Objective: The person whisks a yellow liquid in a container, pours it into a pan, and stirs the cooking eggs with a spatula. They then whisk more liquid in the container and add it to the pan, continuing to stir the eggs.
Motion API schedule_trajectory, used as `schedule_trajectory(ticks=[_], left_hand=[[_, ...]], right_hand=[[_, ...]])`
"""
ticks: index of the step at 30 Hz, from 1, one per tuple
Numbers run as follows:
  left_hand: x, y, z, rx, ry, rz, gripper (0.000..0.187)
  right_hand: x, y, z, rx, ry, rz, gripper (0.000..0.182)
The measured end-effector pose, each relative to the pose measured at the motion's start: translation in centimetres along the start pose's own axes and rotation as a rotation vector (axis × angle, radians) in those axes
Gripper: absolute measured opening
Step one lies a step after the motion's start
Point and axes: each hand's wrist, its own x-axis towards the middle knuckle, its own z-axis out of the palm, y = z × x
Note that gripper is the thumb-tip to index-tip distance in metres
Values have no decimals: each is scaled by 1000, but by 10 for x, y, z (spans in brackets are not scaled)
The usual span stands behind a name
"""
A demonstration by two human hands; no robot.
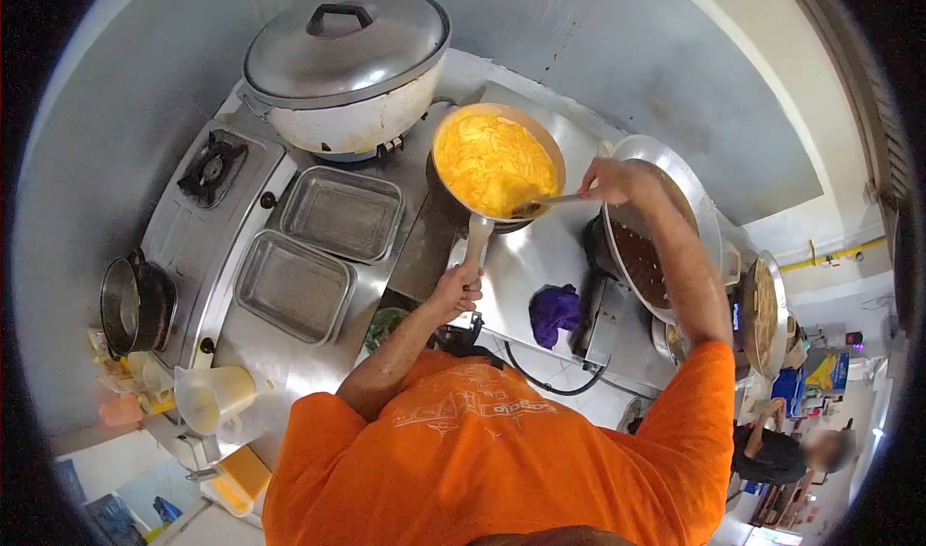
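A frying pan (547, 139) sits on a burner against the wall side of the counter, full of bright yellow food in strips or shreds (487, 160), like egg. My left hand (457, 293) is closed around the pan's pale handle (478, 235). From the right, my right hand (617, 181) grips the handle of a spatula (559, 200). The spatula's blade dips into the yellow food at the pan's near right edge, so part of it is hidden.
A lidded rice cooker (352, 112) stands at the back left. Two metal trays (344, 213) lie beside a gas stove (164, 247). To the right is a wide pan (709, 218) holding brown contents. A purple cloth (555, 314) lies nearer me. Another person (772, 454) stands far right.
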Motion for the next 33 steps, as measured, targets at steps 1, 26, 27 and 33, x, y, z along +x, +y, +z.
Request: schedule_trajectory(ticks=[1, 26, 27, 33], left_hand=[[0, 1, 1, -1, 10, -7, 36], [-2, 3, 0, 25, 53, -24, 33], [-2, 2, -1, 29, 44, -25, 33], [0, 4, -2, 40, 23, -17, 32]], right_hand=[[9, 4, 12, 10, 64, -19, 28], [2, -13, -71, -440, 30, 134, 30], [7, 3, -54, -402, 108, 71, 27], [63, 18, 19, -458, 350, 77, 20]])
